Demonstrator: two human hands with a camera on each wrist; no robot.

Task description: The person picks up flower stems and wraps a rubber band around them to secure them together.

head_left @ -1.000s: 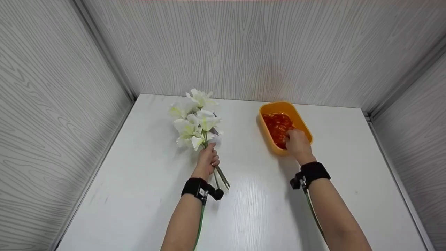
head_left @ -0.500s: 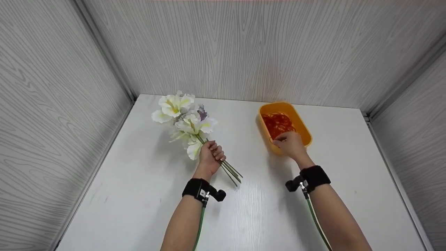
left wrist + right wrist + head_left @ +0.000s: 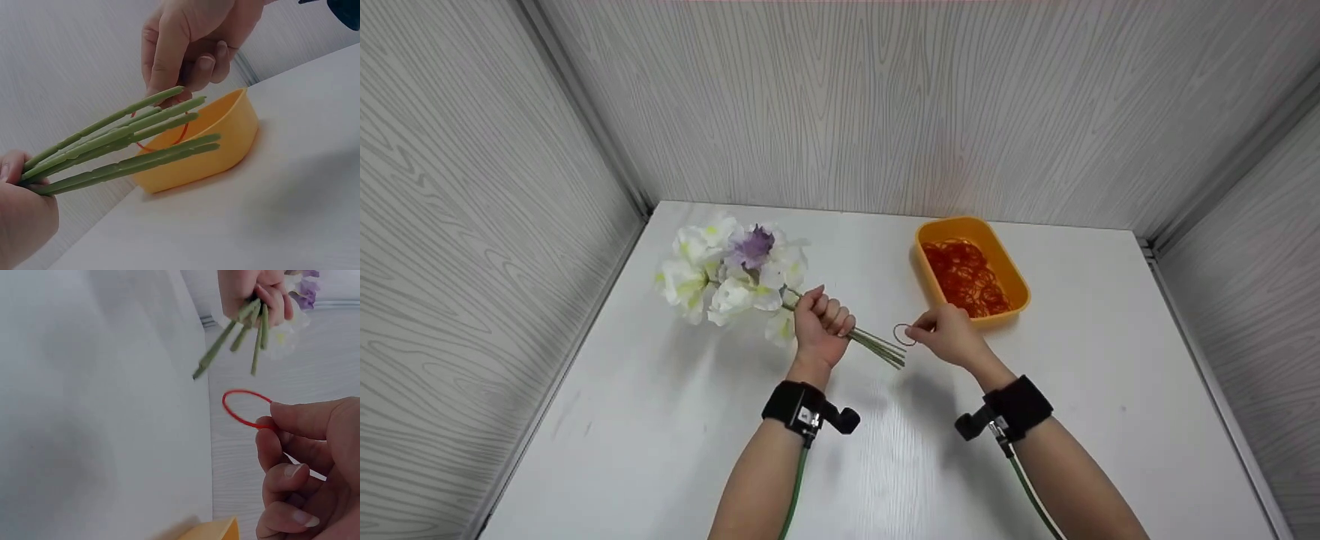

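A: Nearest?
B: Left grip (image 3: 823, 330) clenched round green stems (image 3: 121, 135); right grip (image 3: 949, 336) pinching a red loop (image 3: 243, 391) near their cut ends.
A: Farther?
B: White-and-purple flowers (image 3: 735, 296), left; orange tub (image 3: 997, 320) of red loops (image 3: 966, 277), right, on the surface (image 3: 885, 480).

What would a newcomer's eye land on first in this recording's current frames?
Probably the bouquet of white flowers with its purple bloom, left of centre in the head view, its green stems gripped by the left hand. Next, the orange-yellow container of red rubber bands, right of centre on the white tabletop. Then the single rubber band pinched by the right hand, near the stem ends.
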